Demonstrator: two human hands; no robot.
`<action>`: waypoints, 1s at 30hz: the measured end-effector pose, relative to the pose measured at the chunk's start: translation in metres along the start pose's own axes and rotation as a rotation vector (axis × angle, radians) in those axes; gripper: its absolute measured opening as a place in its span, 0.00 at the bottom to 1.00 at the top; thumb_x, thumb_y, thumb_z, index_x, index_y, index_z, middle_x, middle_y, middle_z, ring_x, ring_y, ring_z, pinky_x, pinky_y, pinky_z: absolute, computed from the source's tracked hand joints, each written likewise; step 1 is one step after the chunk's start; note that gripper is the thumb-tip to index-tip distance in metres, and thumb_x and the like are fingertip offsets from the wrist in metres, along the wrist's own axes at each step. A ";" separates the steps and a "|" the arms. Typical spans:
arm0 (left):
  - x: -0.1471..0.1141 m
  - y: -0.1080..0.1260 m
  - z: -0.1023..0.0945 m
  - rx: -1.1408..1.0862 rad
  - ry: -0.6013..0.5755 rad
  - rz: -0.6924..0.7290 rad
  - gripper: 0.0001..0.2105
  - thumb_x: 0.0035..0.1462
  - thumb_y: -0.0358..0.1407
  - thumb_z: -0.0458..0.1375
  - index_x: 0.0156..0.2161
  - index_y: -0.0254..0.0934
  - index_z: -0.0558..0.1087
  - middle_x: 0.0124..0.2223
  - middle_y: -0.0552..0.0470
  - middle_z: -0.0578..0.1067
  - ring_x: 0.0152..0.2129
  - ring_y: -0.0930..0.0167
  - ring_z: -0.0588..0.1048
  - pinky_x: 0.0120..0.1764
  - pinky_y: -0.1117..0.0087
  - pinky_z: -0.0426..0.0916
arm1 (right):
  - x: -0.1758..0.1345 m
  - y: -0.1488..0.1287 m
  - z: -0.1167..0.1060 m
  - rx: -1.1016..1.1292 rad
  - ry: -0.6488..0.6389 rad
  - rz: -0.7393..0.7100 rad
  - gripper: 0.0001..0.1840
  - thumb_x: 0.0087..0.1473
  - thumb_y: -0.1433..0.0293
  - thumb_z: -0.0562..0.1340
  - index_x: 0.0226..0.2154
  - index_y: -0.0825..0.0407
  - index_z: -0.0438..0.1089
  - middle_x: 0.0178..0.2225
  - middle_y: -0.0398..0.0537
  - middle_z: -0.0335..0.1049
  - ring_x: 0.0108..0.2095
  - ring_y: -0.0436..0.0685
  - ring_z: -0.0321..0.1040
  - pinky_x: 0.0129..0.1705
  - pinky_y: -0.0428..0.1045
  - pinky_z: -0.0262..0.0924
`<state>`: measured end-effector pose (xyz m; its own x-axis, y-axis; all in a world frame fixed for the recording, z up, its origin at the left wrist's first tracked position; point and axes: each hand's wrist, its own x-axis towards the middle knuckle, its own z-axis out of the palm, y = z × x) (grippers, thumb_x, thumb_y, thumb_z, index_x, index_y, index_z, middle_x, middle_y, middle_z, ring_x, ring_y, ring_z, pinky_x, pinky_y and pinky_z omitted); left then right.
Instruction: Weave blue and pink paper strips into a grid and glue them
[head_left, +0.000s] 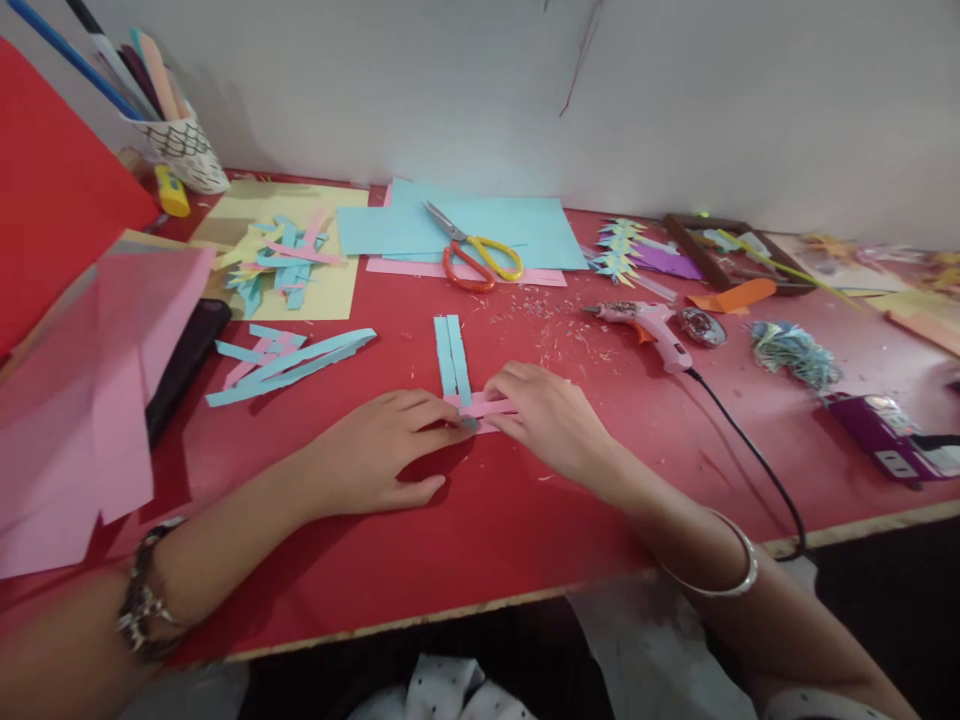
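Note:
Two light blue paper strips (pixel 451 355) stand side by side on the red table, crossed at their near end by pink paper strips (pixel 489 406). My left hand (pixel 382 450) lies palm down, fingers stretched out and thumb apart, its fingertips touching the strips' near end. From the other side, my right hand (pixel 547 415) has its thumb and fingers closed on a pink strip. My fingers hide part of the crossing. Left of them lies a small woven piece of pink and blue strips (pixel 266 355), beside a folded blue strip (pixel 300 370).
Scissors (pixel 469 250) rest on blue paper sheets (pixel 517 215) at the back. A pink glue gun (pixel 649 325) with a black cord lies right, near yarn (pixel 795 352) and a purple box (pixel 889 435). Pink sheets (pixel 60 430) and a pen cup (pixel 184 150) are left.

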<state>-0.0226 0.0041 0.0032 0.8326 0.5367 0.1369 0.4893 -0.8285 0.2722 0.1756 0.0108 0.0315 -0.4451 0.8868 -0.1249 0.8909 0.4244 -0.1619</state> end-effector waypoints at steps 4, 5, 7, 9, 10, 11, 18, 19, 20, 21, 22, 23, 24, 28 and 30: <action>-0.001 0.000 0.000 -0.016 0.002 0.001 0.16 0.53 0.36 0.51 0.47 0.36 0.69 0.47 0.46 0.71 0.42 0.65 0.69 0.47 0.64 0.63 | 0.002 0.002 0.003 -0.057 0.006 -0.080 0.07 0.53 0.75 0.55 0.33 0.55 0.68 0.33 0.49 0.68 0.34 0.54 0.63 0.33 0.48 0.47; 0.000 0.000 0.000 -0.016 0.002 -0.002 0.16 0.53 0.36 0.51 0.47 0.36 0.69 0.47 0.46 0.71 0.42 0.65 0.69 0.47 0.64 0.63 | 0.003 0.002 0.004 -0.070 0.007 -0.097 0.08 0.54 0.76 0.54 0.33 0.55 0.68 0.33 0.50 0.68 0.34 0.54 0.63 0.34 0.48 0.46; 0.000 0.000 0.000 -0.013 -0.006 -0.006 0.16 0.53 0.36 0.51 0.47 0.36 0.69 0.47 0.46 0.71 0.42 0.65 0.68 0.47 0.63 0.63 | 0.003 0.003 0.005 -0.063 0.009 -0.110 0.09 0.54 0.75 0.52 0.33 0.55 0.68 0.33 0.50 0.69 0.34 0.55 0.63 0.35 0.49 0.45; 0.000 0.000 -0.001 -0.015 -0.018 -0.008 0.17 0.53 0.36 0.51 0.47 0.36 0.69 0.48 0.45 0.71 0.43 0.64 0.68 0.47 0.63 0.63 | 0.001 0.005 0.004 -0.011 0.023 -0.101 0.09 0.54 0.73 0.53 0.33 0.54 0.68 0.32 0.49 0.70 0.34 0.55 0.63 0.37 0.50 0.43; 0.000 0.000 -0.002 -0.017 -0.023 -0.009 0.17 0.53 0.36 0.51 0.48 0.36 0.69 0.48 0.46 0.71 0.43 0.64 0.68 0.47 0.63 0.63 | 0.000 0.006 0.003 0.021 0.036 -0.095 0.08 0.53 0.71 0.53 0.32 0.53 0.68 0.32 0.48 0.70 0.34 0.55 0.64 0.38 0.51 0.42; 0.000 0.001 -0.002 -0.018 -0.028 -0.011 0.17 0.53 0.37 0.50 0.48 0.36 0.69 0.48 0.46 0.71 0.43 0.64 0.68 0.47 0.63 0.63 | -0.001 0.007 0.002 0.054 0.052 -0.087 0.08 0.52 0.70 0.54 0.33 0.52 0.67 0.32 0.47 0.71 0.34 0.55 0.64 0.39 0.52 0.41; 0.000 0.001 -0.002 -0.022 -0.013 -0.031 0.17 0.52 0.37 0.51 0.48 0.38 0.68 0.46 0.47 0.72 0.44 0.65 0.68 0.55 0.59 0.52 | -0.002 0.027 -0.007 0.228 0.077 -0.047 0.06 0.49 0.70 0.55 0.32 0.51 0.66 0.30 0.41 0.71 0.29 0.50 0.62 0.48 0.57 0.38; 0.000 0.001 -0.001 -0.024 -0.006 -0.030 0.17 0.52 0.37 0.51 0.48 0.38 0.68 0.45 0.48 0.72 0.44 0.65 0.68 0.55 0.59 0.52 | -0.001 0.030 -0.008 0.261 0.086 -0.038 0.06 0.49 0.69 0.55 0.31 0.51 0.66 0.29 0.40 0.70 0.28 0.49 0.62 0.48 0.57 0.40; -0.001 0.000 0.000 -0.028 0.000 -0.028 0.18 0.52 0.37 0.51 0.49 0.38 0.67 0.46 0.48 0.72 0.44 0.65 0.68 0.55 0.59 0.51 | 0.000 0.033 -0.009 0.305 0.093 -0.031 0.06 0.50 0.69 0.55 0.31 0.51 0.66 0.28 0.40 0.70 0.27 0.49 0.62 0.47 0.56 0.42; -0.001 0.000 0.001 -0.035 0.009 -0.026 0.18 0.53 0.38 0.51 0.49 0.38 0.67 0.46 0.48 0.72 0.44 0.65 0.68 0.55 0.59 0.51 | 0.001 0.035 -0.010 0.363 0.098 -0.029 0.06 0.49 0.69 0.55 0.30 0.51 0.67 0.27 0.40 0.69 0.27 0.49 0.62 0.46 0.55 0.45; -0.001 0.000 0.002 -0.043 0.023 -0.029 0.18 0.53 0.38 0.51 0.49 0.38 0.66 0.46 0.48 0.72 0.45 0.66 0.68 0.55 0.59 0.51 | 0.001 0.036 -0.011 0.431 0.102 -0.032 0.06 0.49 0.69 0.55 0.30 0.52 0.67 0.27 0.41 0.69 0.28 0.49 0.62 0.44 0.52 0.49; -0.002 0.000 0.003 -0.051 0.043 -0.036 0.18 0.53 0.38 0.50 0.49 0.38 0.65 0.47 0.48 0.72 0.45 0.66 0.68 0.55 0.59 0.51 | 0.002 0.036 -0.011 0.500 0.104 -0.040 0.06 0.49 0.70 0.55 0.29 0.52 0.66 0.27 0.42 0.69 0.29 0.49 0.63 0.41 0.50 0.51; -0.002 -0.001 0.003 -0.062 0.061 -0.047 0.18 0.53 0.38 0.50 0.49 0.38 0.65 0.46 0.48 0.72 0.45 0.66 0.68 0.55 0.60 0.51 | 0.002 0.036 -0.011 0.566 0.107 -0.052 0.06 0.48 0.71 0.55 0.29 0.52 0.66 0.28 0.42 0.69 0.30 0.49 0.63 0.39 0.48 0.53; -0.001 -0.001 0.002 -0.157 0.098 -0.124 0.17 0.53 0.37 0.50 0.49 0.38 0.61 0.42 0.52 0.75 0.42 0.68 0.71 0.55 0.61 0.51 | 0.004 0.029 -0.009 0.736 0.145 -0.108 0.06 0.47 0.74 0.54 0.29 0.53 0.66 0.30 0.43 0.69 0.30 0.48 0.63 0.33 0.44 0.55; 0.002 0.000 0.001 -0.204 0.102 -0.156 0.17 0.52 0.36 0.50 0.49 0.38 0.59 0.41 0.54 0.76 0.41 0.69 0.72 0.56 0.60 0.51 | 0.004 0.025 -0.008 0.772 0.147 -0.136 0.07 0.47 0.75 0.54 0.30 0.53 0.66 0.29 0.42 0.68 0.29 0.47 0.62 0.32 0.44 0.55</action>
<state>-0.0209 0.0050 0.0021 0.7156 0.6773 0.1709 0.5385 -0.6908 0.4825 0.1967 0.0268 0.0347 -0.4812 0.8740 0.0667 0.4910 0.3318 -0.8055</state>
